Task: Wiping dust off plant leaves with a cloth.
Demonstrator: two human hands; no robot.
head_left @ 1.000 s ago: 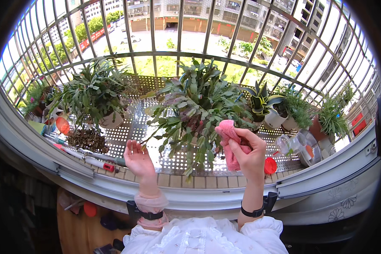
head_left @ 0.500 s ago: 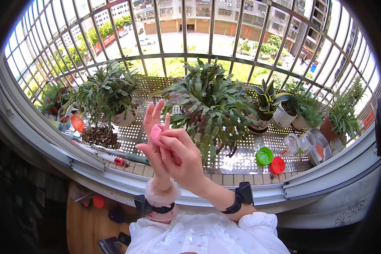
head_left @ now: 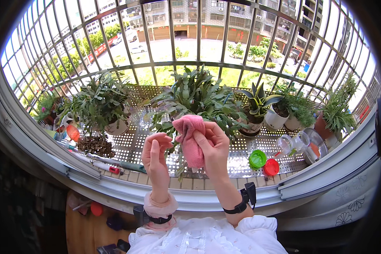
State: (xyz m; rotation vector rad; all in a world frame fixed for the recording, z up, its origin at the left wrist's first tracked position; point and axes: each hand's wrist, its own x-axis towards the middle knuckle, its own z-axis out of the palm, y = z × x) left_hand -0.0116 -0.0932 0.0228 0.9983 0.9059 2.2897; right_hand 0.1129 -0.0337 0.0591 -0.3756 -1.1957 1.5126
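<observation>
A pink cloth (head_left: pixel 192 146) is bunched in my right hand (head_left: pixel 216 148), thumb pressed on its front and fingers behind it. It hangs down past the palm, in front of the large leafy potted plant (head_left: pixel 194 95). Just left of the cloth, my left hand (head_left: pixel 155 156) is raised with nothing in it. Its fingers are loosely curved and apart from the cloth. The pot of the large plant is mostly hidden behind my hands and the leaves.
Potted plants, including a yellow-edged one (head_left: pixel 257 103), line the perforated metal shelf (head_left: pixel 135 139) before window bars. On the right lie a green lid (head_left: pixel 257 158), a red lid (head_left: pixel 271 167), clear jars (head_left: pixel 285 144) and a metal basin (head_left: pixel 317 146). A dark soil heap (head_left: pixel 95 146) lies left.
My hands have separated. The right hand moved right with the cloth, which now shows more of its length; the left fingers have bent from outstretched to loosely curved. The view has shifted slightly.
</observation>
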